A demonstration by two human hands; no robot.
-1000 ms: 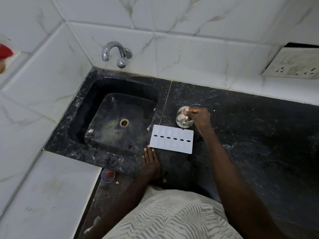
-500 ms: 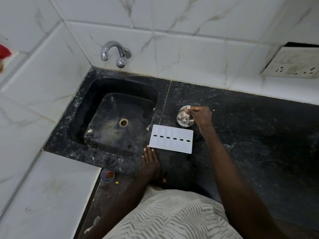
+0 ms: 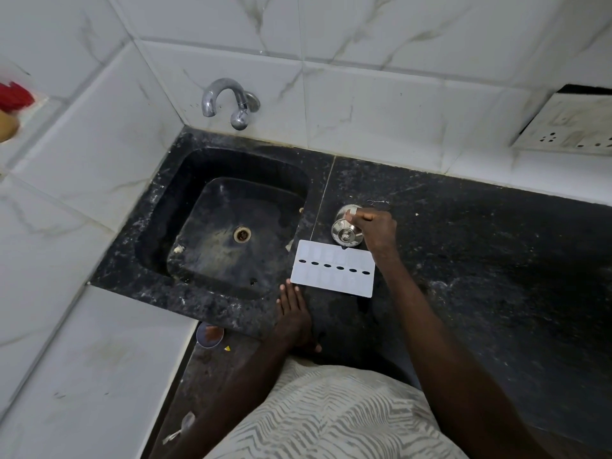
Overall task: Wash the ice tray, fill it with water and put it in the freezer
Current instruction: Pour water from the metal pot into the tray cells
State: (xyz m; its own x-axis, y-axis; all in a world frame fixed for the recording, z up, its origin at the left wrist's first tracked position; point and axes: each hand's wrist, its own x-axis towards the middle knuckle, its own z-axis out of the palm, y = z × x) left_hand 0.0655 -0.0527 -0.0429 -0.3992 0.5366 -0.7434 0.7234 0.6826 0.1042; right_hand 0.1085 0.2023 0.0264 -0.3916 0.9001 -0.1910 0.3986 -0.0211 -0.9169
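While the white ice tray (image 3: 332,272) lies flat on the counter (image 3: 480,260) near its front edge, just right of the sink (image 3: 159,226), the right hand (image 3: 377,228) grips the rim of a steel cup (image 3: 344,230) just behind the tray. The left hand (image 3: 293,313) rests flat at the front edge, fingers straight, fingertips near the tray's near-left corner. Risk: a rim-only grip may let the cup tip and spill. Nothing steadies the tray, so it may slide.

I have one view to work from, the head camera. It looks steeply down past the shirt (image 3: 331,409) onto the desk (image 3: 480,260) and sink (image 3: 159,226), close and wide-angle, facing the tiled wall (image 3: 381,104).
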